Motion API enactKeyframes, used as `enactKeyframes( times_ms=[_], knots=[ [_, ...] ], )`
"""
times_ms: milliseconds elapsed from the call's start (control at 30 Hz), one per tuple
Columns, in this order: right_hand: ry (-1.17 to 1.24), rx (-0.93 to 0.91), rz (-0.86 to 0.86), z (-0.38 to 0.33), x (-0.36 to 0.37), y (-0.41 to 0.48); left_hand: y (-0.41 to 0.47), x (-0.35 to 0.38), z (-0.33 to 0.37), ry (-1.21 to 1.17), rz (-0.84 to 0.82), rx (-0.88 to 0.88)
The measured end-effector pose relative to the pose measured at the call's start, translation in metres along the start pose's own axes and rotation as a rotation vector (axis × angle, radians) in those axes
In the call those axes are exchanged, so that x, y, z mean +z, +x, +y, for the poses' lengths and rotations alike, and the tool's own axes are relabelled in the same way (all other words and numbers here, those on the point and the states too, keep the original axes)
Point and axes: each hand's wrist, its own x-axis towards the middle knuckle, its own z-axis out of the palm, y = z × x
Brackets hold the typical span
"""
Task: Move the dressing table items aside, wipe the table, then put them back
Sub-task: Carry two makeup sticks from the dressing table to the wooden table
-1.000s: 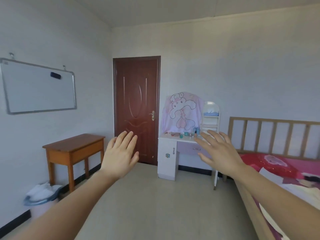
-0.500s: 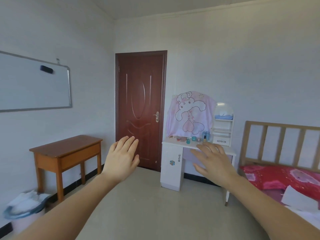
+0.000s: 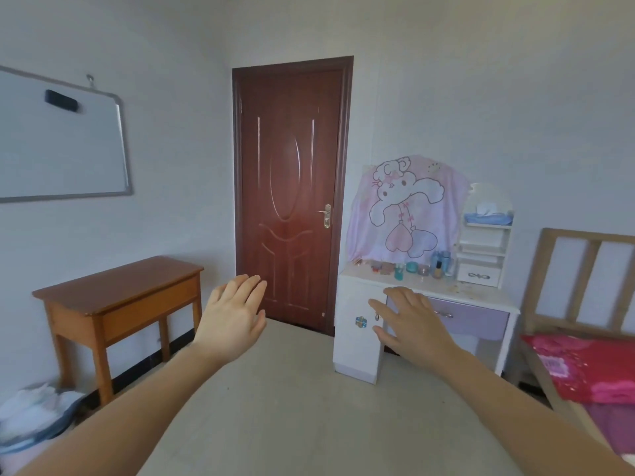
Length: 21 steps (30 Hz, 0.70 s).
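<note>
In the head view nothing looks done yet: the items (image 3: 409, 267), small jars and bottles, stand in a row along the table's (image 3: 481, 295) back edge. The left hand (image 3: 233, 314) and right hand (image 3: 409, 321) hang in the air short of it, flat, fingers straight, holding nothing, so moving, wiping and replacing are all left. The shelf unit (image 3: 484, 245) at the back right corner carries a blue tissue box (image 3: 488, 214) on top, its little drawer and the table's purple drawer (image 3: 470, 317) are closed, and the bin (image 3: 31, 417) holds something white and crumpled.
</note>
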Motion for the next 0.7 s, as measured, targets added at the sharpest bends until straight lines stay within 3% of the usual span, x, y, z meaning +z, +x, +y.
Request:
enactKeyframes(
  times_ms=[233, 700],
  knots=[
    [0.002, 0.024, 0.007, 0.042, 0.106, 0.061, 0.105, 0.109, -0.037, -0.076, 0.027, -0.051],
    [-0.048, 0.039, -0.178, 0.208, 0.330, 0.094, 0.295, 0.345, 0.031, -0.165, 0.017, 0.017]
  ],
)
